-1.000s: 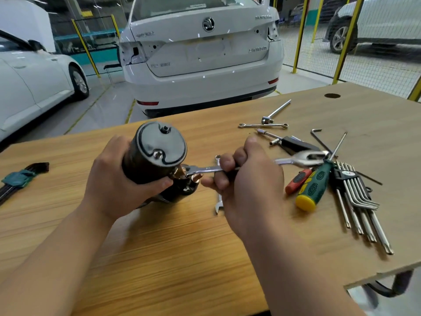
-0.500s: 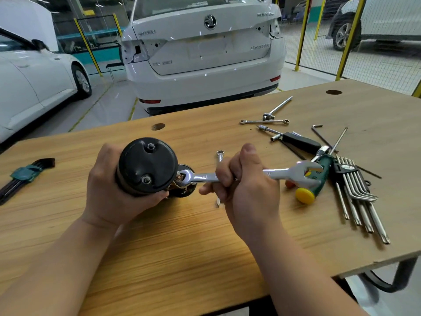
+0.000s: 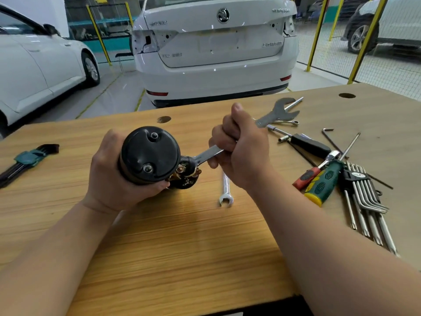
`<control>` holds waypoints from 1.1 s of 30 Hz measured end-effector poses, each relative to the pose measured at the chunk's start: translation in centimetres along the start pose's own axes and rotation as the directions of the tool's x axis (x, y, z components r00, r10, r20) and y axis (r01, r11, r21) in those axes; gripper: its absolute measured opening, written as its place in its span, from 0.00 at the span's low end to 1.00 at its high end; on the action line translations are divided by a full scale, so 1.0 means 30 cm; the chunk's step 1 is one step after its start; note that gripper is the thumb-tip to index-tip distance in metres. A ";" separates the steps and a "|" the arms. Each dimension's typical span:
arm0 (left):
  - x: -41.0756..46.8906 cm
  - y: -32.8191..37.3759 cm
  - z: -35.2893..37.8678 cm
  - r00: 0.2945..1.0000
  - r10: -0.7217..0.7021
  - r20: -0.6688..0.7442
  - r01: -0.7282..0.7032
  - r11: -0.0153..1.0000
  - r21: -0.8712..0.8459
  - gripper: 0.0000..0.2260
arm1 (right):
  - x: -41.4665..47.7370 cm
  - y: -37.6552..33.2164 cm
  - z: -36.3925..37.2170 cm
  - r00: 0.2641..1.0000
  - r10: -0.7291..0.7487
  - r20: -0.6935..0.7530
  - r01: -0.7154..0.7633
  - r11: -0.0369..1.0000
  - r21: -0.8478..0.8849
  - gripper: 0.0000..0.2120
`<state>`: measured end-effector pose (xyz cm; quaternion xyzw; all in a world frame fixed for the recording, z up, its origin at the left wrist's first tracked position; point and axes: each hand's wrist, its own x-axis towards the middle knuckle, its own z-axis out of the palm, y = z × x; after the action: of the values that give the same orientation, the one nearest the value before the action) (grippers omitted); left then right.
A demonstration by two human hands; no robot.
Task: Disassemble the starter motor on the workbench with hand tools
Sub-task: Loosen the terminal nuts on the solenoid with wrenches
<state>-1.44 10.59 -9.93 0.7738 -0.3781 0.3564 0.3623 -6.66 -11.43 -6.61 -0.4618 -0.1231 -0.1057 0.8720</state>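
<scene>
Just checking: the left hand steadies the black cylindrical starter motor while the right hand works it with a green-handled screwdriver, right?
No: in the head view the right hand grips a silver metal wrench, not the green-handled screwdriver, which lies on the wooden workbench. The left hand does steady the black cylindrical starter motor.

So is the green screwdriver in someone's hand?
No, the green screwdriver lies on the workbench, while the right hand grips a wrench and the left hand holds the starter motor.
</scene>
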 end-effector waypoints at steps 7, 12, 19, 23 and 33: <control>0.005 0.015 -0.001 1.000 -0.025 -0.015 0.026 0.999 0.034 0.29 | 0.117 -0.036 0.016 0.971 0.133 0.200 -0.108 0.986 -0.129 0.27; 0.004 0.016 0.003 0.998 -0.057 -0.009 0.058 0.994 0.090 0.35 | 0.176 -0.046 0.037 0.906 0.211 0.367 -0.142 0.968 -0.207 0.27; 0.004 0.009 -0.005 0.999 -0.032 0.005 0.032 0.999 -0.026 0.28 | 0.250 -0.046 0.093 0.803 0.348 0.484 -0.204 0.924 -0.325 0.24; 0.008 0.010 -0.004 0.999 -0.039 0.013 0.040 0.999 -0.036 0.29 | 0.251 -0.055 0.094 0.788 0.358 0.500 -0.212 0.922 -0.325 0.24; 0.008 0.006 -0.003 1.000 -0.023 0.015 0.023 1.000 -0.012 0.28 | 0.104 -0.091 0.032 0.984 0.053 0.171 -0.043 0.997 -0.063 0.29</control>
<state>-1.51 10.51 -9.63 0.7785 -0.3740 0.3441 0.3683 -4.63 -12.36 -2.99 -0.4977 -0.1835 -0.0478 0.8464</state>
